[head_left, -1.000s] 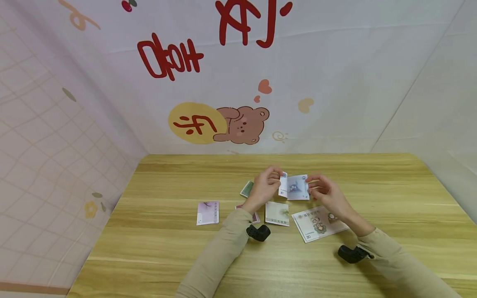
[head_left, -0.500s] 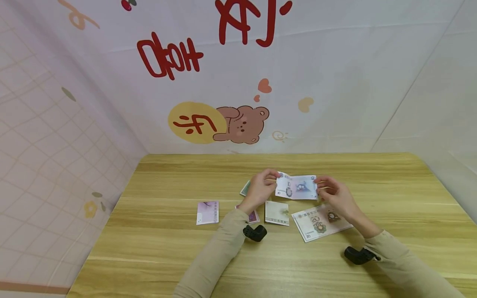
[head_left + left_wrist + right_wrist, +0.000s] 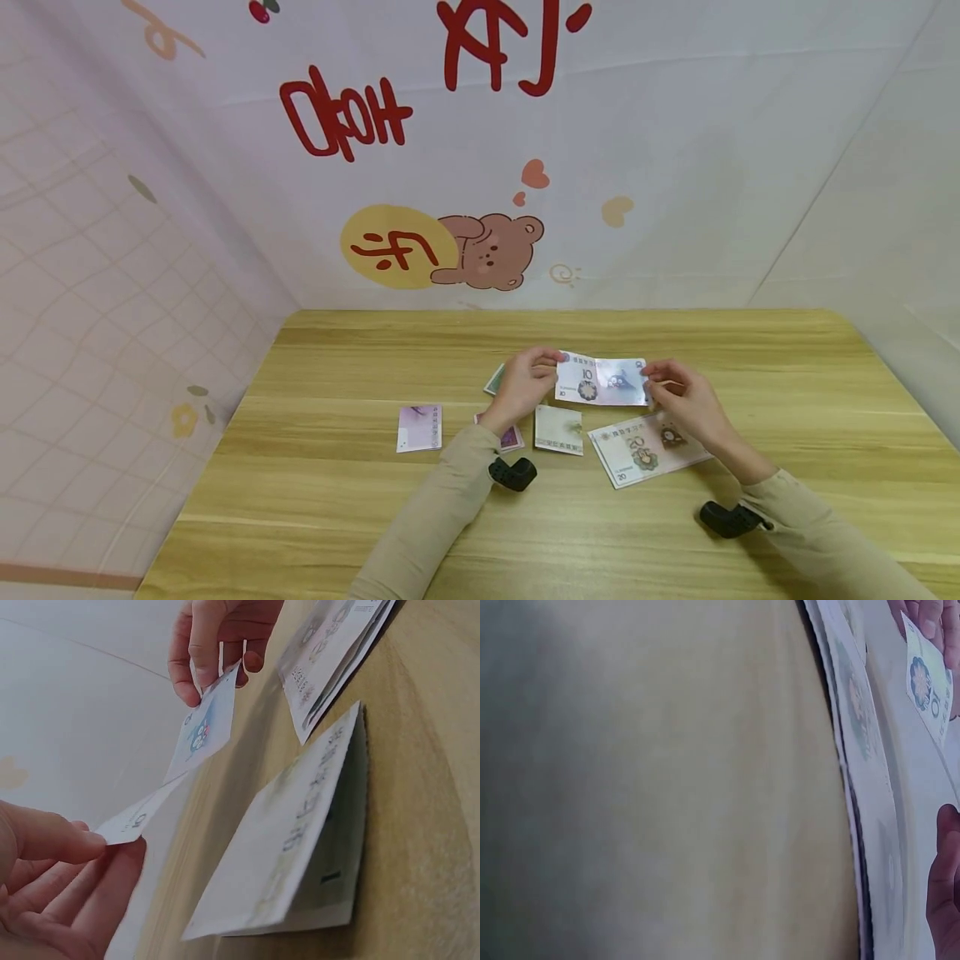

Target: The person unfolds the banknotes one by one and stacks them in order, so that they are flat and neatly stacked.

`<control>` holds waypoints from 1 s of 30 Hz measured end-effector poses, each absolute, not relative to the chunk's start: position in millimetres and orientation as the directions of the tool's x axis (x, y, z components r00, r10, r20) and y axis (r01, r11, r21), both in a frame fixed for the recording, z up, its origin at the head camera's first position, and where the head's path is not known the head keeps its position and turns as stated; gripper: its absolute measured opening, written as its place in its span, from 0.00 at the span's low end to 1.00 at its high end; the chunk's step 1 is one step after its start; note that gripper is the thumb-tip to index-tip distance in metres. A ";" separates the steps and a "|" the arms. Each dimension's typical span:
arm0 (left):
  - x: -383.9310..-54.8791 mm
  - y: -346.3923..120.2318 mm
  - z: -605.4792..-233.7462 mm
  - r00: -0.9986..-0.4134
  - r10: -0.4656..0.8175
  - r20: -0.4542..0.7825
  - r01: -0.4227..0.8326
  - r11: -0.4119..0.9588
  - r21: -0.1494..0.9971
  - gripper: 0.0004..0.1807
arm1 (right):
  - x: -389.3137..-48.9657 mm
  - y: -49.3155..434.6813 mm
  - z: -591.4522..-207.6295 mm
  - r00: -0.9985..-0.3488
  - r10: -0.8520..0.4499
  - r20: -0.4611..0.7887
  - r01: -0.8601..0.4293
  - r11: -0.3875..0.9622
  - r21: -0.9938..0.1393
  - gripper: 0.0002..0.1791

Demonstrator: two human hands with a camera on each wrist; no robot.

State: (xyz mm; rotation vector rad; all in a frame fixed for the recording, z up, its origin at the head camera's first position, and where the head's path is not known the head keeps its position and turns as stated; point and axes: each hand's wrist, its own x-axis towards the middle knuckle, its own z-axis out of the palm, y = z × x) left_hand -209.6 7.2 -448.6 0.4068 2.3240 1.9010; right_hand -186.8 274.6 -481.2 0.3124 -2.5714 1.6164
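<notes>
A bluish banknote marked 10 (image 3: pixel 611 382) is stretched between both hands, unfolded with a crease down its middle. My left hand (image 3: pixel 520 385) pinches its left end between thumb and fingers, plain in the left wrist view, where the banknote (image 3: pixel 204 727) is raised off the table. The right hand (image 3: pixel 686 404) pinches the opposite end. Below that hand lies a small stack of banknotes marked 20 (image 3: pixel 645 454). A folded pale green banknote (image 3: pixel 558 430) lies just below the held one; its halves gape apart in the left wrist view.
A folded purple banknote (image 3: pixel 420 428) lies farther left on the wooden table (image 3: pixel 322 500). Magenta banknotes (image 3: pixel 512 437) and a green banknote (image 3: pixel 492 380) are partly hidden by the left arm and hand. A white printed cloth (image 3: pixel 675 125) hangs behind the table.
The 10 banknote has been unfolded from partly folded to nearly flat. My right hand has moved to the right with its end, while the left hand has shifted slightly left and down.
</notes>
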 end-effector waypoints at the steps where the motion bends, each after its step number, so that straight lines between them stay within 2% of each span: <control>1: -209.5 6.9 -450.1 -0.958 0.275 0.085 0.142 0.192 0.971 0.14 | -186.6 274.3 -481.3 -0.976 -0.121 0.182 -0.216 0.421 -0.881 0.12; 6: -213.5 7.8 -464.4 -0.959 0.267 0.095 0.160 0.233 0.959 0.14 | -185.4 274.7 -482.6 -0.978 -0.108 0.177 -0.206 0.428 -0.880 0.12; 14: -210.8 6.7 -466.9 -0.953 0.287 0.094 0.157 0.205 0.966 0.14 | -182.8 278.9 -483.6 -0.979 -0.086 0.185 -0.204 0.496 -0.844 0.11; 22: -208.5 10.3 -469.2 -0.953 0.291 0.085 0.145 0.190 0.971 0.14 | -181.7 285.3 -483.0 -0.965 -0.119 0.233 -0.261 0.459 -0.849 0.12; 30: -204.6 15.5 -468.2 -0.949 0.305 0.079 0.139 0.180 0.974 0.14 | -180.3 294.4 -482.0 -0.963 -0.146 0.227 -0.270 0.479 -0.836 0.12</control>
